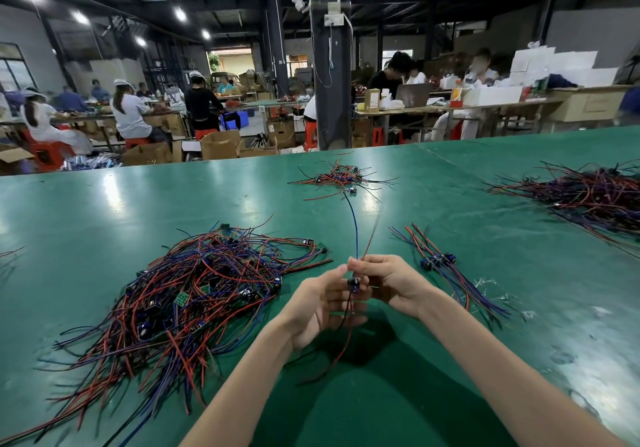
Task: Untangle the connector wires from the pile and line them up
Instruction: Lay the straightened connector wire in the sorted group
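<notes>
Head view:
- The wire (354, 231) is held up just right of the pile (207, 290), above the surface (104, 211). Its dark connector sits between the two hands, blue and blurred leads rise from it, and red and black tails hang below.
- The left hand (325, 304) and the right hand (391, 283) both have their fingers (363, 266) clamped on it near the connector.
- Risk: the hanging tails droop close to the pile's right edge. A sweep that way could hook them into it again.
- Risk: a hard tug on the leads with the connector pinned could strain the joints.
- Risk: the row (440, 263), right of the pile past the hands, is loose. Dropping the wire crooked or dragging it across could knock the row out of line.
- Risk: the upright blue lead points at the small heap (341, 178) beyond the pile. I cannot tell whether they touch.
- Count: two hands, one wire held.
- Count: three loose heaps, namely the pile, the small heap, and a large heap (588, 197) well right of the pile.
- Count: one row, with three or four connectors. The wires overlap too much to count.
</notes>
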